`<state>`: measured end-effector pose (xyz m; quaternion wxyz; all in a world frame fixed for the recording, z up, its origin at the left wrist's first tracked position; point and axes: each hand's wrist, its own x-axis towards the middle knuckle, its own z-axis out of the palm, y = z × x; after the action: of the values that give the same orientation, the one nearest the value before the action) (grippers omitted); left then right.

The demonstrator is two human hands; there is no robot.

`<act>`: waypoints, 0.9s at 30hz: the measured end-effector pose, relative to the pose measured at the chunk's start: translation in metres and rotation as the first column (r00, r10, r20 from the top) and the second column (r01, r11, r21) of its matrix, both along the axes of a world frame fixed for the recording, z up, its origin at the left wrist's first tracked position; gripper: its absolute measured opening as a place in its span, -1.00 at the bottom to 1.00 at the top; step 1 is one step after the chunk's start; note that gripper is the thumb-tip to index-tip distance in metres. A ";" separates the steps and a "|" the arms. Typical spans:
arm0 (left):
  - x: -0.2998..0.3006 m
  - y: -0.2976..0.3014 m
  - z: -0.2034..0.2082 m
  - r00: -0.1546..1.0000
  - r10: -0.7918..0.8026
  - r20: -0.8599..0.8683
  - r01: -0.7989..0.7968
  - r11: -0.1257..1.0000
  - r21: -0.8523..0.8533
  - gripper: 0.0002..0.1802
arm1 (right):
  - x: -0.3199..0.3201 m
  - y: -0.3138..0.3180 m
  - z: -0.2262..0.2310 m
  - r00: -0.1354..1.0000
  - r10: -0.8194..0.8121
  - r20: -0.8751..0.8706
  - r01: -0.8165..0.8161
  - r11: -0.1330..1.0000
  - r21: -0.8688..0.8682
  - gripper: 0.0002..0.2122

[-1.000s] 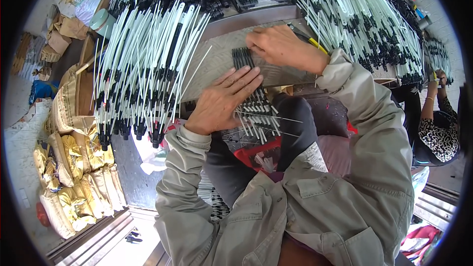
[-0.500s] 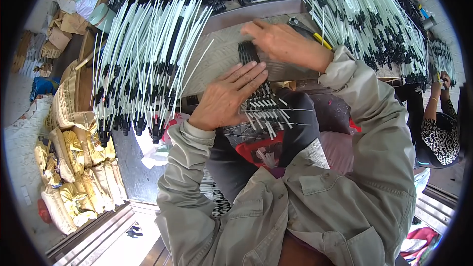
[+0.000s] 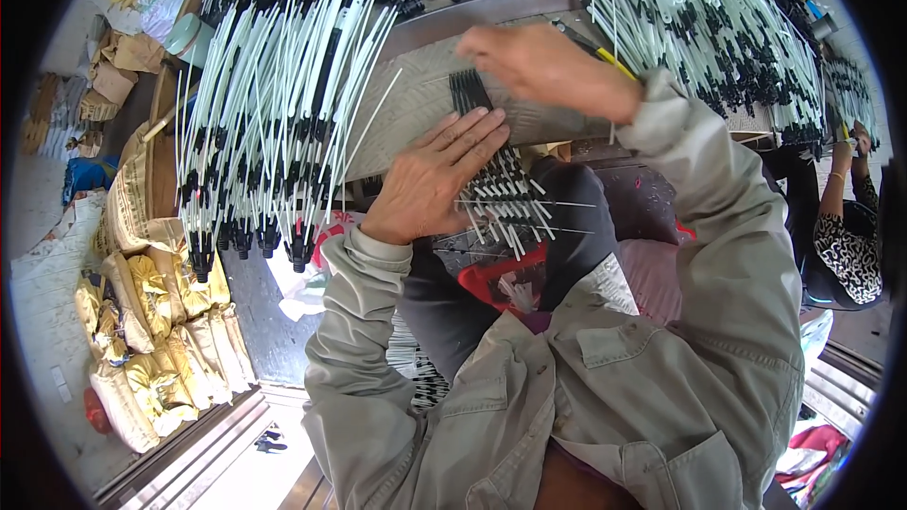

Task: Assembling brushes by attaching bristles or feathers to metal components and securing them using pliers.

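While what right fingers [image 3: 470,42] hold is unclear, left fingers [image 3: 474,135] lie flat across rods [image 3: 499,178] pointing white-end bodyward.

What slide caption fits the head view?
Left hand rests on a row of slim black and white rods, right hand near their far ends.

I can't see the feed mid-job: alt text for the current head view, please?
A person's left hand lies flat across a row of thin black-and-white rods at the edge of a worktop, while the blurred right hand is near their black ends. Bigger piles of white-and-black rods flank them, left and right.
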<state>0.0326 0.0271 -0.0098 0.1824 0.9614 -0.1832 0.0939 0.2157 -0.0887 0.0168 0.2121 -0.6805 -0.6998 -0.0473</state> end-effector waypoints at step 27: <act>-0.011 -0.019 -0.008 0.975 0.216 -0.047 -0.220 0.927 -0.303 -0.40 | -0.085 -0.045 0.046 0.905 0.161 0.393 -0.197 0.979 0.053 -0.81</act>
<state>0.0213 0.0078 -0.0181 0.3186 0.9365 -0.0576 0.1347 0.1305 -0.1337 0.0624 0.1040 -0.5804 -0.7843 -0.1929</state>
